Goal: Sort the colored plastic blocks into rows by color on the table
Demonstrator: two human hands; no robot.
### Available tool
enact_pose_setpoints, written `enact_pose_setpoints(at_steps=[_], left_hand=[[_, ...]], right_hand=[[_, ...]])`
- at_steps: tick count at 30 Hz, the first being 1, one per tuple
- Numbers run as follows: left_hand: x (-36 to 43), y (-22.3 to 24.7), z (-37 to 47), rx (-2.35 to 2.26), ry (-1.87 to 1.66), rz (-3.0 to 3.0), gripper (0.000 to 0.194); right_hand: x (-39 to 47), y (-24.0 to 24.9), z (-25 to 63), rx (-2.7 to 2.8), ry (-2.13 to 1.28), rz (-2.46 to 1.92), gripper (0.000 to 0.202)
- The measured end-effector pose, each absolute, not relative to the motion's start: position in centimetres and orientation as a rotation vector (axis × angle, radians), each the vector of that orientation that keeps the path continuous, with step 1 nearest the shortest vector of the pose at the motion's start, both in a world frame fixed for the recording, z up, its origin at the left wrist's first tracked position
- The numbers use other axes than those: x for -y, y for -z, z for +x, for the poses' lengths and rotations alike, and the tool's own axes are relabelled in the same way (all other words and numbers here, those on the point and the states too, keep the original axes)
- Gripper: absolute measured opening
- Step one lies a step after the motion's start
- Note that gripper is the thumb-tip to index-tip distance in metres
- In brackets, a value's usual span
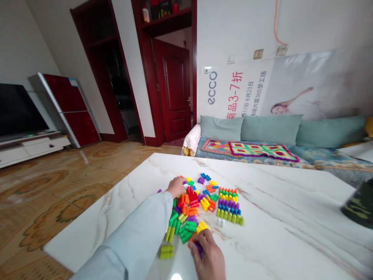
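Colourful plastic toy blocks with rounded ends lie in a loose pile on the white marble-patterned table. My left hand reaches across to the pile's far left side, its fingers closed at a small white block. At the near edge of the pile is my right hand, curled with thumb and fingers about a purple block. Yellow blocks touch its fingertips. Right of the pile, blocks stand in neat rows by colour: orange, green, yellow, purple, blue and lime. A white pair sits below them.
A lime block lies apart near the table's front. A camouflage-patterned object stands at the table's right edge. Beyond the table is a sofa with teal cushions. A red door, fridge and television are farther back.
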State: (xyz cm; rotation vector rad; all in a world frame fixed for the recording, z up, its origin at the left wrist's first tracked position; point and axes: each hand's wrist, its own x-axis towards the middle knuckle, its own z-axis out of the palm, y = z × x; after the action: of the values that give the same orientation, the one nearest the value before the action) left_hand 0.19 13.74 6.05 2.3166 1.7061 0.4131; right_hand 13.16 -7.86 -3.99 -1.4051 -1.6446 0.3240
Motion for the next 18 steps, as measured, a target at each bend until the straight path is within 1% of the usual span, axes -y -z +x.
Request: enact_pose_setpoints(at_steps=[3, 7, 9, 10, 12, 15, 16, 18], left_hand=[[-16.0, -5.5, 0.9, -1.773, -0.284, 2.294, 0.036], [-17.0, -4.7, 1.1, -1.83, -0.151, 2.271, 0.046], [-16.8, -4.4, 1.2, -1.846, -0.131, 2.271, 0.048], [-16.5, -4.3, 1.3, -1.855, -0.14, 2.272, 0.045], [-15.9, -4.4, 1.3, -1.875, -0.19, 2.275, 0.035], [-14.7, -5.3, 0.7, -1.88, -0.326, 2.266, 0.021], [-14.2, -5.8, 0.3, -1.872, -0.386, 2.257, 0.021], [-12.8, -6.6, -0.5, -1.835, -0.515, 2.227, 0.027]], right_hand=[[7.5, 4.5, 13.0, 1.618, -0.3, -1.372, 0.031], [7.4, 4.5, 12.7, 1.617, -0.296, -1.369, 0.03], [7.5, 4.3, 12.7, 1.628, -0.314, -1.38, 0.029], [7.5, 4.2, 12.8, 1.634, -0.323, -1.385, 0.029], [7.6, 4.0, 12.9, 1.64, -0.334, -1.386, 0.029], [7.8, 3.6, 13.0, 1.636, -0.356, -1.373, 0.028], [7.8, 3.4, 13.0, 1.628, -0.373, -1.364, 0.029], [7.9, 3.2, 13.1, 1.587, -0.415, -1.338, 0.028]])
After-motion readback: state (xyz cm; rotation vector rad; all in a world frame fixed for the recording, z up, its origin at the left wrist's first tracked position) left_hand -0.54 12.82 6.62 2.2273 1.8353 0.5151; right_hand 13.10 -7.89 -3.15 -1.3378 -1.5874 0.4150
